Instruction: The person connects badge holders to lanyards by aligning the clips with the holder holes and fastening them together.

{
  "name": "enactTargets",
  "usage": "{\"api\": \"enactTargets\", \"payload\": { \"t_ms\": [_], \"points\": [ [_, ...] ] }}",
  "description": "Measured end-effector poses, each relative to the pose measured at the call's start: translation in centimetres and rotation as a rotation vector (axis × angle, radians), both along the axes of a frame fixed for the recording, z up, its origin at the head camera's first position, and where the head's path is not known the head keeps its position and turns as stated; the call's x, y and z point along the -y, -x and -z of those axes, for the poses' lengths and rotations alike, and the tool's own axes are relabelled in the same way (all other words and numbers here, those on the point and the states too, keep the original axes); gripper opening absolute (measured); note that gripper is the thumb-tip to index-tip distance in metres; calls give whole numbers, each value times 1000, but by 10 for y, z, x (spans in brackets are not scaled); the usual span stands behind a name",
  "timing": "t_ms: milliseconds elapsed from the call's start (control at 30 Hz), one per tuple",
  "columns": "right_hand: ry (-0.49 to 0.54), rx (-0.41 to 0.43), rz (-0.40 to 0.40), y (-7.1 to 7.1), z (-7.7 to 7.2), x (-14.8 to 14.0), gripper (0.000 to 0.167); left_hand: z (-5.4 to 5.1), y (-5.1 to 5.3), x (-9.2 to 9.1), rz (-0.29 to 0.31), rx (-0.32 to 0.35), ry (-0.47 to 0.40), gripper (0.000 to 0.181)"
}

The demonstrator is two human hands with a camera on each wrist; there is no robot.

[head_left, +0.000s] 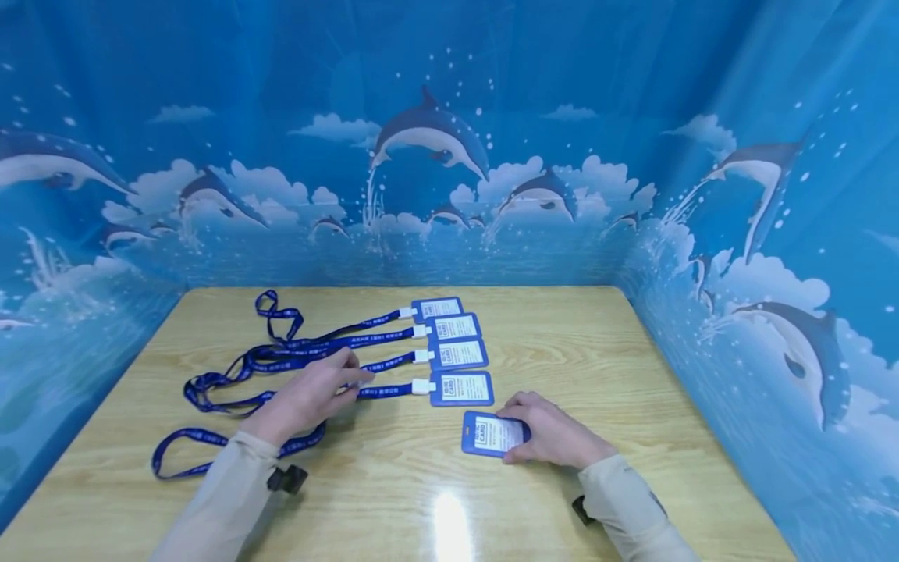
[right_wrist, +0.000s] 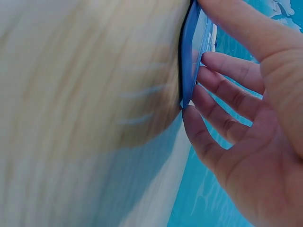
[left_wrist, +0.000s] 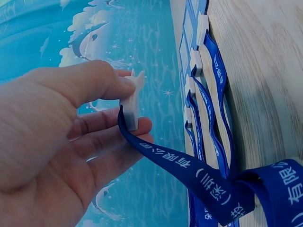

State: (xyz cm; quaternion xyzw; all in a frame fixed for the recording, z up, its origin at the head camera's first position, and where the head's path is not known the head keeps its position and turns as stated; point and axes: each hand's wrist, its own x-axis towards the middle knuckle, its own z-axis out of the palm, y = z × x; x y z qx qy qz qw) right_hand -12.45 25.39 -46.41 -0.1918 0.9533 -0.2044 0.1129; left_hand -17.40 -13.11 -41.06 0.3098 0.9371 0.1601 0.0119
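Note:
My left hand (head_left: 309, 396) pinches a white plastic clip (left_wrist: 130, 104) between thumb and fingers. From that clip a blue lanyard (left_wrist: 180, 165) with white lettering hangs down towards the table. In the head view this clip is mostly hidden by the hand. My right hand (head_left: 555, 431) grips a blue badge holder (head_left: 485, 435) at its right end, thumb on the near edge and fingers on the far one. A white card shows inside, and a slot at the holder's left end has no clip in it. In the right wrist view the holder is seen almost edge-on.
Several blue badge holders (head_left: 461, 388) lie in a column up the table, each joined by a white clip (head_left: 423, 386) to a blue lanyard (head_left: 382, 338) stretching left. One lanyard loop (head_left: 168, 460) lies near my left forearm. Dolphin-print curtains (head_left: 421, 234) border the wooden table (head_left: 597, 343).

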Motion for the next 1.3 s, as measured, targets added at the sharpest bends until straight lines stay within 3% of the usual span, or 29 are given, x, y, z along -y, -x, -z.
{"api": "enactTargets", "payload": {
  "t_ms": [367, 767, 1133, 1300],
  "points": [
    [-10, 9, -7, 3, -1, 4, 66, -2, -2, -7, 50, -60, -1, 33],
    [7, 2, -18, 3, 1, 5, 66, 1, -2, -11, 59, -96, 14, 34],
    [25, 10, -26, 3, 2, 10, 68, 3, -3, -13, 88, -100, -30, 34],
    [12, 14, -18, 3, 0, 12, 68, 6, -3, -15, 97, -72, -16, 32]
  ]
}}
